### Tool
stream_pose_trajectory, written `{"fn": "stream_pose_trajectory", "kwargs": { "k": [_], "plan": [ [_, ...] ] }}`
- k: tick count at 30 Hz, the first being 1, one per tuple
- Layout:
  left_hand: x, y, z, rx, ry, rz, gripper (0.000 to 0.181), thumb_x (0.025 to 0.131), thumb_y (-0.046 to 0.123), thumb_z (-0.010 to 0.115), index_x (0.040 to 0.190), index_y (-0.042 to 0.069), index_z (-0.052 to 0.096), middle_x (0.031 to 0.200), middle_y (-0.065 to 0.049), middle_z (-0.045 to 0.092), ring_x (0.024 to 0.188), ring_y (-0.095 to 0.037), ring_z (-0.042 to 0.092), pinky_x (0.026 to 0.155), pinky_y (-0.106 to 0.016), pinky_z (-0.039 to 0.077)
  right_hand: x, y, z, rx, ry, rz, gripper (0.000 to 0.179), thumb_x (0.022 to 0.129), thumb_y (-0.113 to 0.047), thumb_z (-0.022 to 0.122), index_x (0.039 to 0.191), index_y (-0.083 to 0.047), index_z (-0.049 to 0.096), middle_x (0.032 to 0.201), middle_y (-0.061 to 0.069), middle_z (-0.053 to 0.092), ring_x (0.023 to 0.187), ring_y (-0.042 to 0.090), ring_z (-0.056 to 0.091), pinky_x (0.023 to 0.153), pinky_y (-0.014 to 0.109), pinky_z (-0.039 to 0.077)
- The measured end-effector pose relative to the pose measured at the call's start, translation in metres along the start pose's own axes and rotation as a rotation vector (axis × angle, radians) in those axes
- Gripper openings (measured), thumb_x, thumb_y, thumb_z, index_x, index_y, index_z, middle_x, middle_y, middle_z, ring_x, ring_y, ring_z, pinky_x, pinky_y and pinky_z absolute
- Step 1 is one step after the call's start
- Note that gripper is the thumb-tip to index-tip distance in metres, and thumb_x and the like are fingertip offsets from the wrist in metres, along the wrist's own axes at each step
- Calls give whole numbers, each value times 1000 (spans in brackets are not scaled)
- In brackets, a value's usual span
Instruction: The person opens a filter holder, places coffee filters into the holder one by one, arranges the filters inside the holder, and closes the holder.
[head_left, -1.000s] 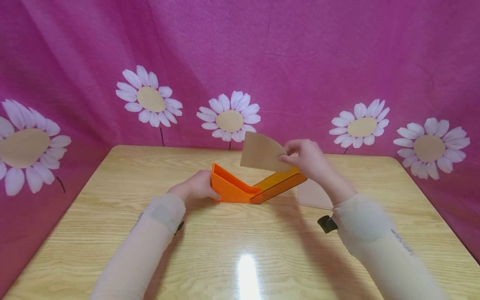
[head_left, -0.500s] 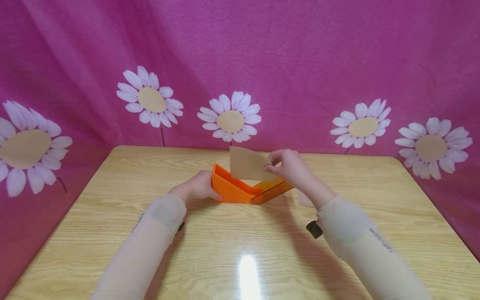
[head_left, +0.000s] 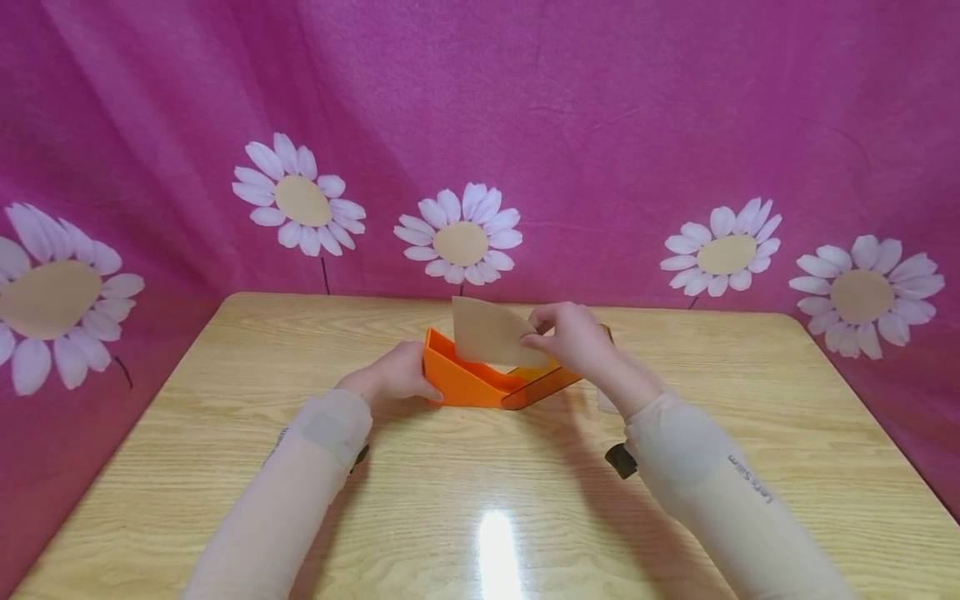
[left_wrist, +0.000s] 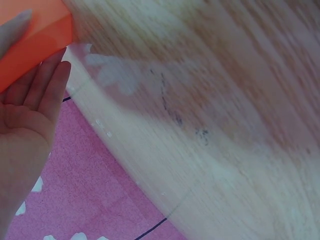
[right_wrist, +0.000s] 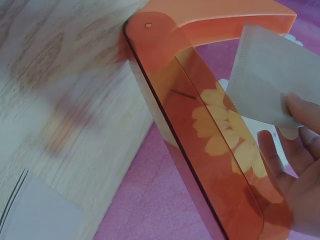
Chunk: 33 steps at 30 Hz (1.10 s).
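An orange filter case (head_left: 467, 382) stands on the table with its translucent amber lid (right_wrist: 195, 140) swung out to the right on a hinge. My left hand (head_left: 396, 371) grips the case's left end, thumb on the near side, as the left wrist view also shows. Between thumb and fingers, my right hand (head_left: 573, 337) pinches a brown paper coffee filter (head_left: 491, 333) by its right edge. The filter is upright, its lower left part overlapping the case's open top in the head view. Its crimped seam shows in the right wrist view.
More paper filters (right_wrist: 45, 212) lie on the wooden table (head_left: 420, 517) right of the case, mostly hidden behind the right forearm in the head view. A magenta cloth (head_left: 585, 125) with printed daisies hangs behind the table.
My right hand has carried the filter left and down, from above the lid to over the case's open top. My left hand and the case have stayed in place.
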<state>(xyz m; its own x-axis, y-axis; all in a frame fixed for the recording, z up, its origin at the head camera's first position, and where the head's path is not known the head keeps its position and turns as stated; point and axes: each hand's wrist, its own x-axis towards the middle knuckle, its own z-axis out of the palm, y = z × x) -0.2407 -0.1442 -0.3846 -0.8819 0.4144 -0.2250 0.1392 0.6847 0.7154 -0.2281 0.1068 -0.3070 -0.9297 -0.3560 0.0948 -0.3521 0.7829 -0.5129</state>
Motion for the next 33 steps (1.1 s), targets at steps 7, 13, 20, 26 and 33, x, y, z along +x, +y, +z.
{"fn": "stream_pose_trajectory", "kwargs": {
  "k": [7,13,20,26,33],
  "plan": [
    [0,-1,0,23,5,23,41,72,6,78,108,8,59,95,-2,63,87,-18,54,94,-35,44,2,-2,5,-2,-9,-2,14,82,-16,70,76,-7,61,86,10,70,84,24,61,78,37,45],
    [0,0,1,25,7,33,38,71,6,78,105,8,59,94,-2,62,86,-18,54,92,-34,44,4,-3,11,-8,-16,-13,13,81,-13,70,75,-7,61,83,9,70,80,22,61,75,34,44],
    [0,0,1,6,7,22,38,71,4,78,104,8,59,93,-3,62,86,-18,54,91,-34,44,7,-3,18,-51,-13,-38,10,80,-13,71,76,-7,63,80,6,69,76,19,59,75,33,45],
    [1,-2,1,21,12,32,37,71,5,78,103,7,59,92,-3,61,85,-18,54,89,-33,44,8,-5,25,-78,-11,-56,9,79,-13,72,76,-8,65,78,4,69,74,17,59,75,34,44],
    [0,-2,1,25,8,31,38,72,6,78,104,7,58,93,-3,61,86,-19,53,90,-33,44,10,-5,31,-109,-19,-56,13,79,-14,72,73,-9,62,73,2,66,72,16,56,78,37,40]
  ]
}}
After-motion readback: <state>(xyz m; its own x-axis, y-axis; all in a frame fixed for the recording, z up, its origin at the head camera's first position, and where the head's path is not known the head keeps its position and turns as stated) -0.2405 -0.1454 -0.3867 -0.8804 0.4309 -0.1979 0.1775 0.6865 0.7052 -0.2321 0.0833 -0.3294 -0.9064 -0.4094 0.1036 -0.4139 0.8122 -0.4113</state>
